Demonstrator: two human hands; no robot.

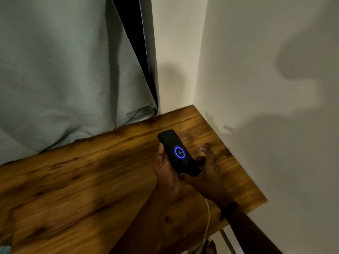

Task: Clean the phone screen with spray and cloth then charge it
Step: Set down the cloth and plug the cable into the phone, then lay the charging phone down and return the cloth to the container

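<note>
Wooden table (73, 180), far right corner: the phone (176, 153), screen lit, is grasped by the left hand (166, 173); right hand (207, 173) fingers are clenched at its lower end, white cable (208, 215) below.

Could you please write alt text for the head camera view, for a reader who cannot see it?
Two hands hold a black smartphone over a brown wooden table: left hand gripping its side, right hand at its bottom end. The screen shows a blue charging ring, and a white cable trails below.

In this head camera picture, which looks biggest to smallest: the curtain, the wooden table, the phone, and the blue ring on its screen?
1. Curtain and wooden table: both fill large areas, too alike to rank.
2. Phone, held in the left hand.
3. Blue ring, smallest.
</note>
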